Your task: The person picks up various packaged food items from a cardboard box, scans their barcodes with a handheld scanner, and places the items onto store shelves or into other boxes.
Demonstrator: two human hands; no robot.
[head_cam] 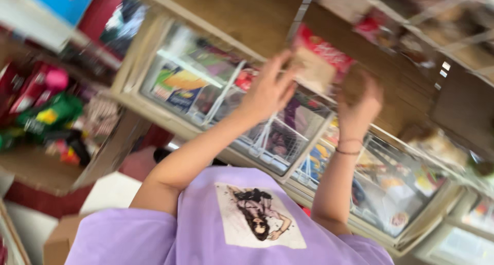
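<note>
1. View tilted and blurred; both arms raised over a glass-topped freezer (pixel 216 84).
2. Left hand (pixel 270 87) grips the near edge of a flat pack (pixel 315 64), tan in front, red behind; fingers curl round it.
3. Right hand (pixel 360 108) is up just beside the pack's right side, fingers spread and loosely bent. Blur hides whether it touches or holds the pack; cannot tell.
4. Thin bracelet (pixel 347 151) on the right wrist.
5. The pack sits between the two hands, above the freezer lid, in the air.
6. Inside the freezer: white wire baskets (pixel 278 136) and coloured packets.
7. Left of the freezer, a cardboard tray (pixel 36 167) of red and green snack bags.
8. Purple shirt (pixel 206 229) with a printed picture fills the lower frame.
</note>
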